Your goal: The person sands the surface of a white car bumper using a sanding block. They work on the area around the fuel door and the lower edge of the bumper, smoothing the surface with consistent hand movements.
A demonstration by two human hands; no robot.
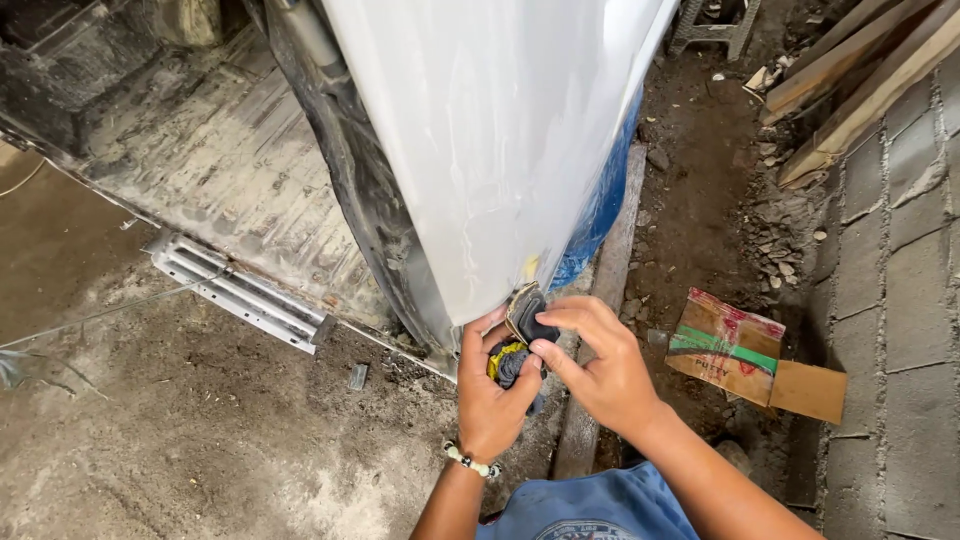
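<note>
Nearest the camera, the left hand point(492, 385) was closed around a bunched rag point(507, 362), keeping it ready just under the work. The right hand point(597, 362) met it, fingers pinched on a small dark pad point(530, 318) pressed against the lower edge of the white panel point(480, 150), apparently to bear on that corner. Right of them a cardboard box point(745, 355) lay on the dirt. Beyond, planks point(860, 75) leaned by the paving.

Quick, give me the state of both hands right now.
Left hand: closed around a bunched dark and yellow rag.
Right hand: fingers pinching a small dark block against the white panel's lower edge.
</note>
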